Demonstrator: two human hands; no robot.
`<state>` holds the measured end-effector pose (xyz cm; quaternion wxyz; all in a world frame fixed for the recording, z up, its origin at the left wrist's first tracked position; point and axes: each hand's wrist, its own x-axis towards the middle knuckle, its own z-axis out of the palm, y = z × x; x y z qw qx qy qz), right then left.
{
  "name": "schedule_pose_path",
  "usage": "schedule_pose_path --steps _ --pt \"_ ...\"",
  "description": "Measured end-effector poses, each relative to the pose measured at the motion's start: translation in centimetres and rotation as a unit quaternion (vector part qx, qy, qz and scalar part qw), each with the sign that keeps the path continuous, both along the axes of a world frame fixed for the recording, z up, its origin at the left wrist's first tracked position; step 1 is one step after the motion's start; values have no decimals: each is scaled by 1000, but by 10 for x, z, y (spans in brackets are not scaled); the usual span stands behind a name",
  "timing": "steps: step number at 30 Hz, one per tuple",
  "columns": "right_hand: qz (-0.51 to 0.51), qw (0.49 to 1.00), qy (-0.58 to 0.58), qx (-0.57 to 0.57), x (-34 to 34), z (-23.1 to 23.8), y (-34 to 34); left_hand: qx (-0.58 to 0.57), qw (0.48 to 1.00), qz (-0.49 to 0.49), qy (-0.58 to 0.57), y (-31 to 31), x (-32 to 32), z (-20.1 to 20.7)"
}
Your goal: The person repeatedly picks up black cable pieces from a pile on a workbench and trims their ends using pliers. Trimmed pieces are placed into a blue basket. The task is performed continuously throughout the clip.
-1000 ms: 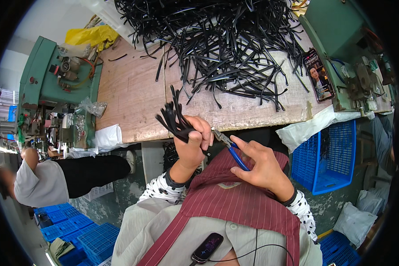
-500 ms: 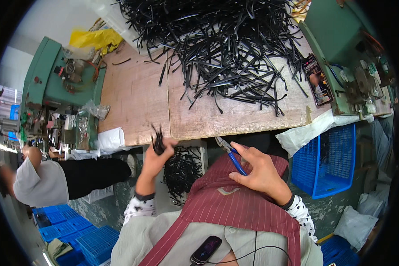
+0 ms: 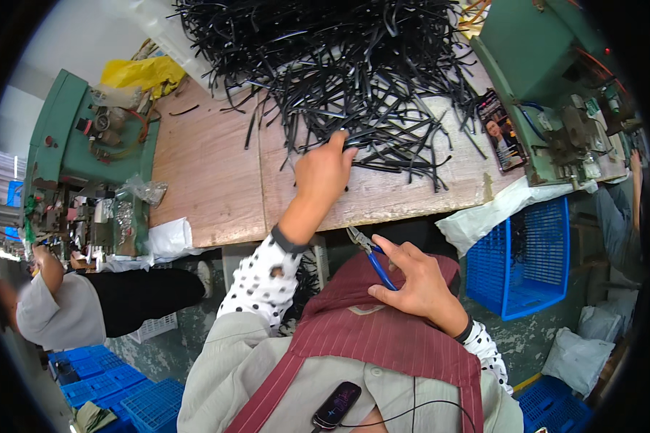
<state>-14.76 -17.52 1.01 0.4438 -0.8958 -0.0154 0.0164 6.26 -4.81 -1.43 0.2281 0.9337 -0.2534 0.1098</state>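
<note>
A big tangled heap of thin black eyeglass temples [image 3: 318, 94] covers the far middle of the wooden table. My left hand [image 3: 321, 173] is stretched over the table to the heap's near edge, fingers and thumb curled around temples there; how many it grips is hidden. Near the table's front edge, over my lap, my right hand [image 3: 422, 285] holds cutting pliers with blue handles [image 3: 380, 270]. Their jaws point up and left, slightly parted, with nothing between them. Below the table, a bin of black temples [image 3: 308, 280] is mostly hidden by my left sleeve.
Green machines stand at the left [image 3: 87, 137] and right [image 3: 516, 79] of the table. A flat printed case [image 3: 500, 133] lies by the right machine. A blue crate [image 3: 516, 260] stands below at right. Another person [image 3: 65, 310] is at the left, near stacked blue crates [image 3: 152, 400].
My left hand, which held a small bunch of black temples over the bin, has moved up and right to the heap without that bunch visible. My right hand and the pliers stay nearly in place.
</note>
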Motion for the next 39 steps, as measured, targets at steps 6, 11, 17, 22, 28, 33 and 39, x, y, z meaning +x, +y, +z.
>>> schedule_pose_path --steps 6,11,17,22,28,33,39 --pt "-55 998 -8 -7 -7 -8 -21 -73 981 -25 -176 -19 33 -59" --pt "-113 993 -21 -19 6 -17 -35 -95 981 -69 -153 26 58 -51" --pt "-166 986 -14 -10 14 -26 -39 -493 816 -38 299 63 20 -30" --pt "-127 991 -37 0 14 -26 -29 -523 668 -56 526 70 -41 -8" --pt "-78 995 -66 -20 14 -18 -14 -200 895 -330 224 53 -55 -16" --pt "-117 991 -54 33 22 -13 -11 -155 928 -294 171 39 -72 6" --pt "-84 993 -80 17 27 -7 -8 -574 638 -96 504 53 -53 8"
